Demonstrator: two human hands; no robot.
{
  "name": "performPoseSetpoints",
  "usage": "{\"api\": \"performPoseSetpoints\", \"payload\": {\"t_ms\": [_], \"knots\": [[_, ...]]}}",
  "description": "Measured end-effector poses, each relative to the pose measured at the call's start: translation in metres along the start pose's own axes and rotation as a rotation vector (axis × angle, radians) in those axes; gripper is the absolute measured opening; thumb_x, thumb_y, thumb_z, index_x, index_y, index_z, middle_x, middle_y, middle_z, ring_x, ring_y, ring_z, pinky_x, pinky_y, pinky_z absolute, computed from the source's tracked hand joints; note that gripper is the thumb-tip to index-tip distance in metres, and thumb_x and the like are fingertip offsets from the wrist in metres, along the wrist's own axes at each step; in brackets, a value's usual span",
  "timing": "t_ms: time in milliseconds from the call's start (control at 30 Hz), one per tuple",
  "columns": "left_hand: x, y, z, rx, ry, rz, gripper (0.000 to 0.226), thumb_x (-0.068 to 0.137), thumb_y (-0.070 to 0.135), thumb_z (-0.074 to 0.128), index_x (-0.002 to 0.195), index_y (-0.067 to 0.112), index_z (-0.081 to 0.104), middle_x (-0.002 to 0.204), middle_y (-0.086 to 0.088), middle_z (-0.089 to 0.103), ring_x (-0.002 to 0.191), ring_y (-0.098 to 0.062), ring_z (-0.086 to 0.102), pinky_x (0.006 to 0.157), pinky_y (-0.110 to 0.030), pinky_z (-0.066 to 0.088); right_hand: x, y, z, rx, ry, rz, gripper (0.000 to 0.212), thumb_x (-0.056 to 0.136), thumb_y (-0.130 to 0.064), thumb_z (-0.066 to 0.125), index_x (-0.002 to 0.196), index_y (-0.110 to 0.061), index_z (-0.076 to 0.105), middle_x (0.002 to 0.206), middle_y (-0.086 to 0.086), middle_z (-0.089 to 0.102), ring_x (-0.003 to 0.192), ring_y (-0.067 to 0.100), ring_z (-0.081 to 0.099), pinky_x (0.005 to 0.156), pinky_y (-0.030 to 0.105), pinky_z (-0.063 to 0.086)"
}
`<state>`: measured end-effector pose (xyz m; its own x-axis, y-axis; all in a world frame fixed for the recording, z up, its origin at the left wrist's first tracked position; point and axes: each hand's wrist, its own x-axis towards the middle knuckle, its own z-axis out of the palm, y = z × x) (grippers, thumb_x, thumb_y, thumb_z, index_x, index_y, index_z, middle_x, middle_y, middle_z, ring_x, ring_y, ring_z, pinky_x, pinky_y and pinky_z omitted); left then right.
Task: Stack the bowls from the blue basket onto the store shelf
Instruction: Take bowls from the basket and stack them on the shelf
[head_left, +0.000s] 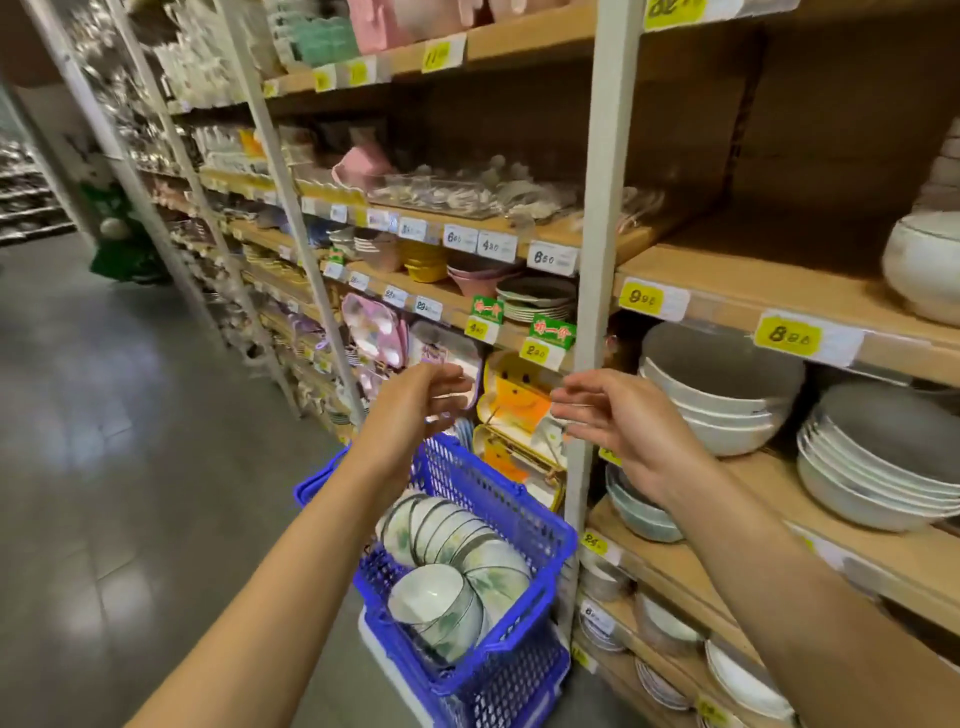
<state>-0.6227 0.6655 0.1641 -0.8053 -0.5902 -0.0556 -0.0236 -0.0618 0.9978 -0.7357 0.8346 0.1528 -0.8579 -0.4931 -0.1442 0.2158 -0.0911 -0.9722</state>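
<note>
White ceramic bowls with a green leaf print (457, 556) are the stock to be shelved, and none has left its carrier yet. In the head view they lie on their sides, nested one into the next in a curved row, inside the blue plastic lattice basket (511, 670). Packed this way they probably brace one another and cannot roll about. The basket sits low in the aisle, just beside the white metal upright (597, 260) of the shelving and raised off the grey floor (130, 415) on something white that I cannot identify. That keeps the load within easy reach of the wooden store shelf (727, 275), whose board has a bare stretch behind a yellow price label (640, 297). One level down, a stack of large grey-and-white bowls (722, 400) shows how such ware is kept here: upright and nested.

Both arms reach forward above the basket, well clear of the bowls. The left hand (415, 410) is cupped, its fingers (452, 379) loosely curved with the thumb apart, holding nothing. The right hand (618, 421) faces it across a gap, its fingers (571, 402) nearly straight and slightly spread, also empty and touching nothing. I judge they are poised between shelf and basket, with the whole load yet to be lifted.
</note>
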Motion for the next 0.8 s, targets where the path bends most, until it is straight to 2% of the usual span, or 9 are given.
{"api": "performPoseSetpoints", "payload": {"t_ms": [100, 200, 333, 533, 667, 700, 733, 800], "knots": [[0.002, -0.027, -0.055, 0.029, 0.059, -0.09, 0.023, 0.096, 0.021, 0.045, 0.092, 0.015, 0.067, 0.092, -0.001, 0.073, 0.08, -0.013, 0.065, 0.076, -0.029, 0.046, 0.01, 0.047, 0.041, -0.073, -0.031, 0.106, 0.013, 0.092, -0.016, 0.055, 0.094, -0.01, 0.067, 0.089, 0.007, 0.073, 0.078, 0.018, 0.07, 0.068, 0.026, 0.054], [0.007, -0.056, -0.102, 0.068, 0.088, -0.174, 0.024, 0.096, 0.017, 0.043, 0.093, 0.014, 0.067, 0.091, -0.003, 0.072, 0.079, -0.015, 0.063, 0.07, -0.027, 0.045, 0.021, 0.092, 0.075, -0.151, -0.038, 0.185, 0.011, 0.091, -0.017, 0.057, 0.086, -0.014, 0.066, 0.085, 0.007, 0.073, 0.076, 0.02, 0.068, 0.071, 0.03, 0.051], [0.017, -0.096, -0.141, 0.122, 0.078, -0.253, 0.023, 0.095, 0.017, 0.047, 0.098, 0.011, 0.068, 0.089, -0.002, 0.071, 0.068, -0.01, 0.061, 0.061, -0.02, 0.047, 0.037, 0.141, 0.103, -0.241, -0.01, 0.305, 0.012, 0.092, -0.018, 0.055, 0.087, -0.013, 0.065, 0.082, 0.006, 0.07, 0.07, 0.016, 0.066, 0.062, 0.027, 0.047], [0.056, -0.157, -0.161, 0.268, 0.013, -0.387, 0.025, 0.097, 0.02, 0.044, 0.105, 0.007, 0.064, 0.092, -0.006, 0.066, 0.077, -0.018, 0.057, 0.067, -0.028, 0.04, 0.062, 0.204, 0.12, -0.353, 0.043, 0.479, 0.012, 0.092, -0.016, 0.051, 0.09, -0.013, 0.063, 0.079, 0.005, 0.067, 0.07, 0.018, 0.061, 0.064, 0.028, 0.043], [0.092, -0.194, -0.156, 0.371, -0.026, -0.437, 0.018, 0.096, 0.016, 0.046, 0.092, 0.006, 0.06, 0.085, -0.008, 0.059, 0.066, -0.016, 0.05, 0.053, -0.021, 0.036, 0.087, 0.243, 0.124, -0.409, 0.037, 0.531, 0.018, 0.091, -0.007, 0.048, 0.074, -0.014, 0.051, 0.072, 0.009, 0.049, 0.052, 0.013, 0.046, 0.048, 0.022, 0.027], [0.101, -0.203, -0.155, 0.408, -0.04, -0.45, 0.016, 0.095, 0.014, 0.046, 0.087, 0.007, 0.058, 0.082, -0.009, 0.056, 0.065, -0.018, 0.046, 0.05, -0.022, 0.032, 0.096, 0.254, 0.122, -0.435, 0.018, 0.532, 0.024, 0.092, -0.004, 0.046, 0.071, -0.014, 0.048, 0.073, 0.011, 0.047, 0.049, 0.012, 0.046, 0.046, 0.02, 0.029], [0.11, -0.212, -0.154, 0.454, -0.058, -0.461, 0.015, 0.094, 0.013, 0.046, 0.082, 0.008, 0.054, 0.08, -0.011, 0.052, 0.066, -0.019, 0.042, 0.051, -0.025, 0.029, 0.105, 0.266, 0.121, -0.471, -0.007, 0.536, 0.028, 0.094, -0.003, 0.044, 0.069, -0.015, 0.046, 0.077, 0.012, 0.048, 0.052, 0.012, 0.05, 0.048, 0.02, 0.037], [0.124, -0.228, -0.153, 0.577, -0.091, -0.478, 0.021, 0.092, 0.013, 0.046, 0.07, 0.011, 0.049, 0.071, -0.009, 0.048, 0.063, -0.018, 0.037, 0.053, -0.029, 0.026, 0.12, 0.287, 0.117, -0.598, -0.03, 0.543, 0.028, 0.096, -0.011, 0.045, 0.07, -0.02, 0.047, 0.091, 0.011, 0.055, 0.076, 0.019, 0.057, 0.072, 0.028, 0.051]]}}
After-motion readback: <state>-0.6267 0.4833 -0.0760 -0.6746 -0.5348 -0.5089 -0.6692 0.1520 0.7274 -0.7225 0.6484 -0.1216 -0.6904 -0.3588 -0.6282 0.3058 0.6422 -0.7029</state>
